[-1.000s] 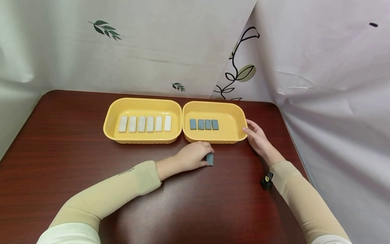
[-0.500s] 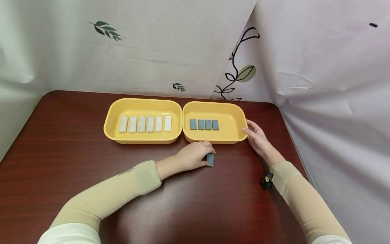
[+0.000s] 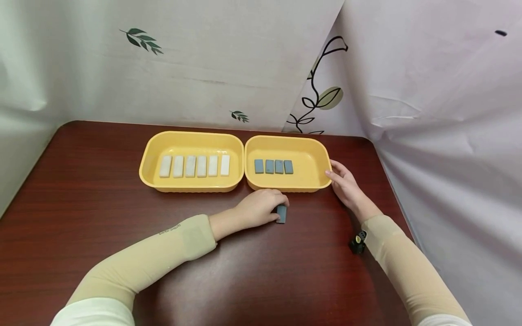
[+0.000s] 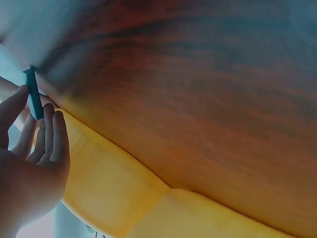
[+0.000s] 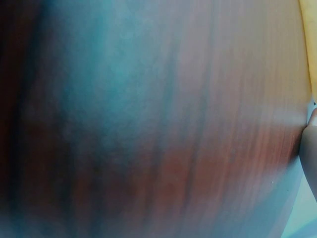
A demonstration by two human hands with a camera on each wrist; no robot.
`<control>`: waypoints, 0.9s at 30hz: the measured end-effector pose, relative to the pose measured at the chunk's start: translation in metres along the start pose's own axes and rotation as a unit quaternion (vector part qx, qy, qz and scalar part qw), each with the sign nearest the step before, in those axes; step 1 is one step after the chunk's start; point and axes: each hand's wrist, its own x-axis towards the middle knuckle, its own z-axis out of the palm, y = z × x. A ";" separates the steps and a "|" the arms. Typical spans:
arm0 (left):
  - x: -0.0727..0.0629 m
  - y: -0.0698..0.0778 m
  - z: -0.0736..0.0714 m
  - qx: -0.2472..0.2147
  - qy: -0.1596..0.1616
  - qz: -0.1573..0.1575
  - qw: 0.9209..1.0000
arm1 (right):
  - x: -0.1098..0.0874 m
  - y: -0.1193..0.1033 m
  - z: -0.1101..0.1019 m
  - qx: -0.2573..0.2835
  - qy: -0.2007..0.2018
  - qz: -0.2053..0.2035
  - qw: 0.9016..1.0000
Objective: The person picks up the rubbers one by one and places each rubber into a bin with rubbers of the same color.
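Observation:
In the head view my left hand pinches a small blue-grey rectangular block between thumb and fingers, just in front of the right yellow tray. The left wrist view shows that block held at the thumb and fingertips, low over the dark red table. My right hand grips the tray's right end, its thumb over the rim and the fingers outside. Several similar blue-grey blocks lie in a row inside this tray. Only a sliver of the right hand appears in the right wrist view.
Left of it, touching side by side, stands a second yellow tray with a row of several white blocks. A pale curtain with leaf prints hangs behind the reddish-brown table. A small black device sits by the right wrist.

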 end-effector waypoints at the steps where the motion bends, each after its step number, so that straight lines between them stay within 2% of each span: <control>1: 0.000 0.000 0.000 -0.001 0.001 0.001 1.000 | 0.000 0.000 0.000 0.000 -0.001 0.000 1.000; 10: 0.005 0.001 -0.005 -0.011 0.000 0.013 1.000 | 0.001 0.000 0.001 0.000 0.000 0.000 1.000; 18: 0.008 0.012 -0.013 -0.024 -0.013 0.018 0.999 | 0.001 0.001 0.000 0.001 0.004 0.009 1.000; 27: 0.017 0.014 -0.020 -0.030 -0.005 0.021 0.999 | 0.001 0.001 0.001 0.003 0.006 0.006 1.000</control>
